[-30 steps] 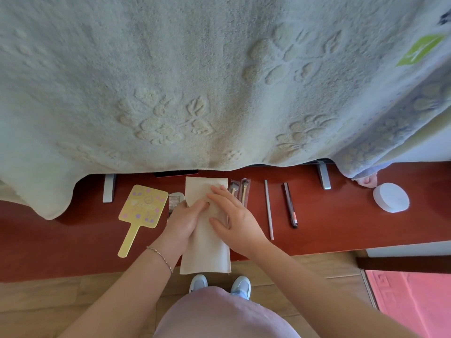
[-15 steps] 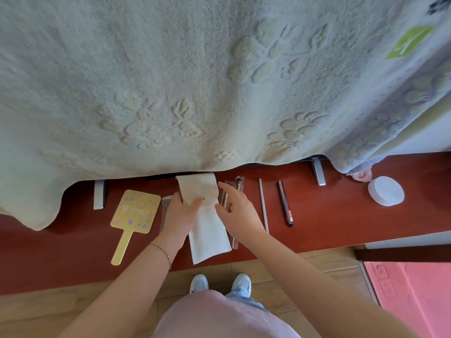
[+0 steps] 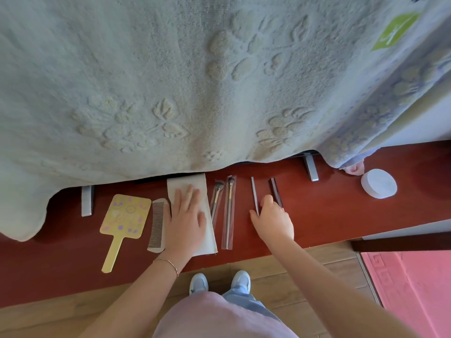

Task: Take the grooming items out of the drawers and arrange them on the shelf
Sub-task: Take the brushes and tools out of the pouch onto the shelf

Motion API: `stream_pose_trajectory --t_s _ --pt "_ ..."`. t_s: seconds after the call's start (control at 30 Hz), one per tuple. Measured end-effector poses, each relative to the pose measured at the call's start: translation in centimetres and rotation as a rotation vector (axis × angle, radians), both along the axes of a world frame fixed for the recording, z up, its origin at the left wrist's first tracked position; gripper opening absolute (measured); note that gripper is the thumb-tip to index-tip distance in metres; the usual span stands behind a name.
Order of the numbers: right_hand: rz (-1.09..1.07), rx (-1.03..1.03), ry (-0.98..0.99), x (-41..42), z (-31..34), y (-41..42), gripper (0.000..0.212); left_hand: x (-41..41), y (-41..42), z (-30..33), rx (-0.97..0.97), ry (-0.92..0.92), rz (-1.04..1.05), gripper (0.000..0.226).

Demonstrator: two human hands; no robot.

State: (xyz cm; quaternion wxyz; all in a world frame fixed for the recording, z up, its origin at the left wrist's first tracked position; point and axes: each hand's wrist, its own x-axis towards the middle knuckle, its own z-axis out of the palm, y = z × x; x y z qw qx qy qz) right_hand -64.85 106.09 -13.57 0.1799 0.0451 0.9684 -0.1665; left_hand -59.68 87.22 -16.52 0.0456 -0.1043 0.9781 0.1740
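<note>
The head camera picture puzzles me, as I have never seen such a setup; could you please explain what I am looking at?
The camera sits on a person's head and looks down, so you see their own arms, skirt and shoes. No machine is involved, just two bare hands. In front is a red-brown shelf under a hanging pale blanket. On it, from left: a yellow hand mirror, a comb, a folded cream cloth, two wrapped makeup brushes, two thin pencils, and a white round case. The left hand presses flat on the cloth. The right hand touches the pencils; whether it has a grip on one is unclear.
</note>
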Motion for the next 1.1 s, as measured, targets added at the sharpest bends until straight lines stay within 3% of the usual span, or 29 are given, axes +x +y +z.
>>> stream_pose_trajectory --t_s 0.07,0.13,0.2,0.27,0.4,0.5,0.73,0.93,1.1 --pt "0.008 0.016 0.001 -0.3 0.1 0.1 0.023 0.1 0.1 0.2 -0.031 0.001 -0.006 0.055" --pt "0.008 0.015 -0.033 -0.7 0.5 0.1 0.022 0.1 0.6 0.8 -0.076 0.102 -0.124 0.053" --pt "0.001 -0.038 -0.077 -0.9 1.0 0.5 0.020 -0.1 1.7 1.7 -0.002 0.214 -0.257 0.043" --pt "0.006 -0.153 -0.089 -0.9 1.3 1.0 0.017 -0.6 3.3 3.3 0.290 0.166 -0.195 0.035" --pt "-0.031 -0.568 -0.189 0.0 2.7 1.3 0.008 -2.0 5.6 5.8 1.019 -0.323 0.158 0.033" --pt "-0.238 -0.875 -0.278 0.3 3.4 0.9 0.011 -2.3 6.1 6.3 1.281 -0.474 0.214 0.028" --pt "-0.319 -0.915 -0.307 -0.3 3.1 1.3 0.013 -1.7 6.0 6.3 1.255 -0.415 0.158 0.024" --pt "-0.484 -1.064 -0.193 -1.6 3.5 1.4 0.022 -1.0 5.6 6.3 1.125 -0.367 0.125 0.016" --pt "-0.505 -1.147 -0.247 -2.5 3.7 1.1 0.019 0.0 5.9 5.5 1.031 -0.346 0.050 0.026"
